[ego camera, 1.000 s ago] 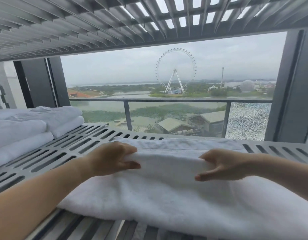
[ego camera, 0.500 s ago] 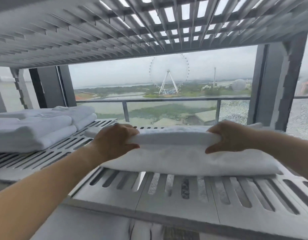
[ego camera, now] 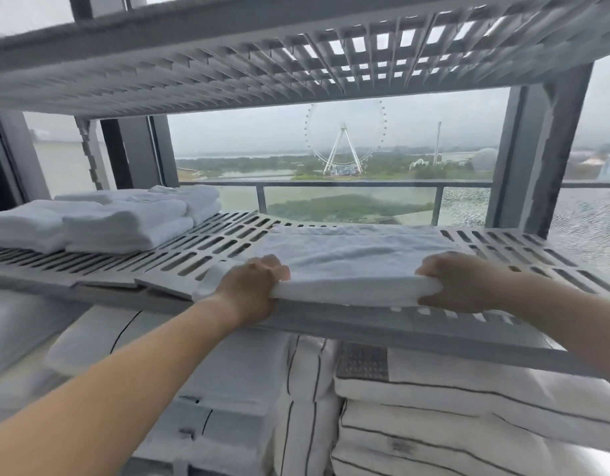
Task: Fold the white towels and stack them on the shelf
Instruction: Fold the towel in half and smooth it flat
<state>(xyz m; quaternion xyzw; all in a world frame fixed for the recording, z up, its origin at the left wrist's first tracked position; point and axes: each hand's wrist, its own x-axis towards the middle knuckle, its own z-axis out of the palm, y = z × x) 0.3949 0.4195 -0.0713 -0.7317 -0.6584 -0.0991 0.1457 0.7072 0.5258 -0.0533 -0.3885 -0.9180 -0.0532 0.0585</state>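
Note:
A folded white towel (ego camera: 351,259) lies flat on the grey slatted shelf (ego camera: 207,249), its near edge at the shelf's front. My left hand (ego camera: 253,292) grips the towel's near left corner, fingers curled over the top. Gripping the near right corner is my right hand (ego camera: 461,281), with its thumb under the edge. At the shelf's left end sit several folded white towels (ego camera: 114,219) in low stacks.
Another grey slatted shelf (ego camera: 262,60) hangs close overhead. Below the shelf lie striped white linens (ego camera: 451,417) and pale folded bedding (ego camera: 207,355). A grey upright post (ego camera: 540,156) stands at the right rear. Behind is a window with a railing.
The camera has dropped and pulled back. The towel has been laid down flat on the shelf, and both hands have slid to its near edge, still gripping it.

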